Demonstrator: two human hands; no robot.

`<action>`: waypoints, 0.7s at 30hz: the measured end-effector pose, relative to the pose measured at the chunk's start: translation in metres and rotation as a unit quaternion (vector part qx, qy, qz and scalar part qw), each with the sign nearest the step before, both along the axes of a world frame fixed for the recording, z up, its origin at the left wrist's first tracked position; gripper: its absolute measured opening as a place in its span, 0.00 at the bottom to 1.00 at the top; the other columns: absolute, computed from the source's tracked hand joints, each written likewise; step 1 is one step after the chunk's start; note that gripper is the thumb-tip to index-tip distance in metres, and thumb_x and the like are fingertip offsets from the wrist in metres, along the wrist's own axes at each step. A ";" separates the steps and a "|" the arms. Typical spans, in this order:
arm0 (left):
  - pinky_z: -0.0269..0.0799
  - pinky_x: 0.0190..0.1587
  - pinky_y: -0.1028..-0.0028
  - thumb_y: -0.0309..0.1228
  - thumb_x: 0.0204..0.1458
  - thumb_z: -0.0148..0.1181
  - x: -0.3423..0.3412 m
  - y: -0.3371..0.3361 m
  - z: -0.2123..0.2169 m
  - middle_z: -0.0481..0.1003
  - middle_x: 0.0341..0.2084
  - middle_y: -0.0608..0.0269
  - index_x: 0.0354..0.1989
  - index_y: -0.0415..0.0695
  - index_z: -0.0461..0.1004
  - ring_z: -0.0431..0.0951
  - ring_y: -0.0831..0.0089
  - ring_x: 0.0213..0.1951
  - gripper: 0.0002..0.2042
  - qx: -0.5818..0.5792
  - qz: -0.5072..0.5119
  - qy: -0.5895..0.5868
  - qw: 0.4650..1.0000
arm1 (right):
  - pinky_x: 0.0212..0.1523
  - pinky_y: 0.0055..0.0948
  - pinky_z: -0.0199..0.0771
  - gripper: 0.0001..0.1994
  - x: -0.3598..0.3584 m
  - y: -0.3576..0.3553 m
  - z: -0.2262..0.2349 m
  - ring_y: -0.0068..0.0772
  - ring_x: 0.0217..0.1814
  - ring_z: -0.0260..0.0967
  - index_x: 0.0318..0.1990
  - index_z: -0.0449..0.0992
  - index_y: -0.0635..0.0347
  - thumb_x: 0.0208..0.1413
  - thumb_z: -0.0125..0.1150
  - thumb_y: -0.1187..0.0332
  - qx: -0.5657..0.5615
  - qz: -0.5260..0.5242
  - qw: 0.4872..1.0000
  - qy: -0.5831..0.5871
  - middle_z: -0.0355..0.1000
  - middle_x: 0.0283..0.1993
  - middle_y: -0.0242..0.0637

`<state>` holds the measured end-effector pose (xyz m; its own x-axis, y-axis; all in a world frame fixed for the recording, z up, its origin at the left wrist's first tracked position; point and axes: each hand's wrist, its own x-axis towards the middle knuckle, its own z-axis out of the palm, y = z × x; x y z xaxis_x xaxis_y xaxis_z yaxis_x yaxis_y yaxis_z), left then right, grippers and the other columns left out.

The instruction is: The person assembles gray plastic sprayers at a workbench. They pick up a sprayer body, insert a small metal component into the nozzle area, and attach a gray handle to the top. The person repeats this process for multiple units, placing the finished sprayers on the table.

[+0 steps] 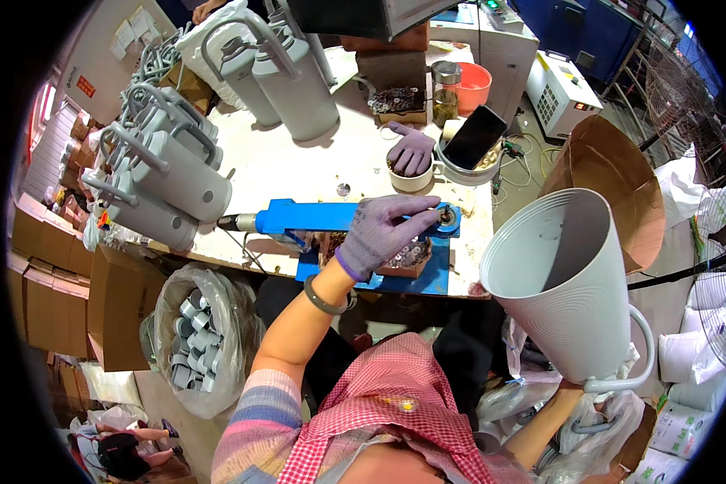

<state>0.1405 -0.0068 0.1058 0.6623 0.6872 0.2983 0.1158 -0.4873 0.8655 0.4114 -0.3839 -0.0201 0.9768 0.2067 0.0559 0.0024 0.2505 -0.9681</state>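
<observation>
My left hand, in a lilac knit glove, reaches over a blue metal clamping tool on the bench. Its fingers are stretched and apart, the tips by a small dark fitting at the tool's right end. I see nothing held between them. At the right, off the bench edge, my right hand holds a large light-grey ribbed pitcher near its base. The pitcher lies tilted, its open mouth toward the bench, its loop handle at the lower right. Most of the right hand's fingers are hidden behind it.
Grey pitchers stand at the back and left of the bench. Small metal parts fill a box; a lilac glove lies on a white mug beside a phone. A plastic-lined bin of grey pieces stands lower left.
</observation>
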 end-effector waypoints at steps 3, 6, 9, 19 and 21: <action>0.76 0.42 0.78 0.30 0.55 0.64 0.017 0.010 -0.010 0.82 0.36 0.56 0.47 0.39 0.80 0.81 0.78 0.36 0.13 -0.021 -0.038 0.023 0.999 | 0.50 0.30 0.74 0.21 -0.002 -0.003 0.000 0.30 0.50 0.71 0.56 0.67 0.61 0.67 0.43 0.54 -0.001 -0.007 1.000 -0.002 0.71 0.50 0.39; 0.77 0.42 0.77 0.30 0.55 0.64 0.023 0.015 -0.010 0.82 0.35 0.56 0.47 0.39 0.81 0.81 0.77 0.37 0.13 -0.047 -0.047 0.057 0.996 | 0.50 0.30 0.74 0.21 0.001 -0.005 0.000 0.30 0.50 0.71 0.56 0.67 0.61 0.67 0.43 0.54 -0.005 -0.013 1.000 -0.003 0.71 0.50 0.39; 0.77 0.42 0.77 0.30 0.55 0.64 0.027 0.015 -0.006 0.82 0.35 0.56 0.45 0.38 0.81 0.81 0.77 0.36 0.12 -0.044 -0.059 0.044 0.996 | 0.50 0.30 0.74 0.21 0.004 -0.002 -0.001 0.30 0.50 0.71 0.56 0.67 0.61 0.67 0.43 0.54 -0.007 -0.015 1.000 -0.001 0.71 0.50 0.39; 0.74 0.43 0.73 0.30 0.47 0.71 -0.006 0.005 0.009 0.78 0.37 0.59 0.53 0.40 0.76 0.77 0.71 0.40 0.23 0.058 0.003 -0.034 0.998 | 0.50 0.30 0.75 0.21 0.013 0.010 0.003 0.30 0.50 0.72 0.56 0.67 0.61 0.67 0.43 0.54 -0.021 -0.005 1.000 -0.009 0.71 0.50 0.39; 0.73 0.43 0.72 0.32 0.44 0.73 -0.053 0.002 0.015 0.76 0.39 0.61 0.53 0.42 0.76 0.75 0.71 0.43 0.25 0.032 0.058 -0.009 0.998 | 0.50 0.30 0.75 0.21 0.015 0.008 0.005 0.30 0.50 0.72 0.56 0.67 0.61 0.67 0.43 0.54 -0.019 -0.009 1.000 -0.009 0.71 0.50 0.39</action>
<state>0.0872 -0.0048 0.1204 0.5730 0.7384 0.3556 0.1602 -0.5265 0.8350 0.4259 -0.3755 -0.0155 0.9793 0.1910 0.0663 0.0246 0.2129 -0.9768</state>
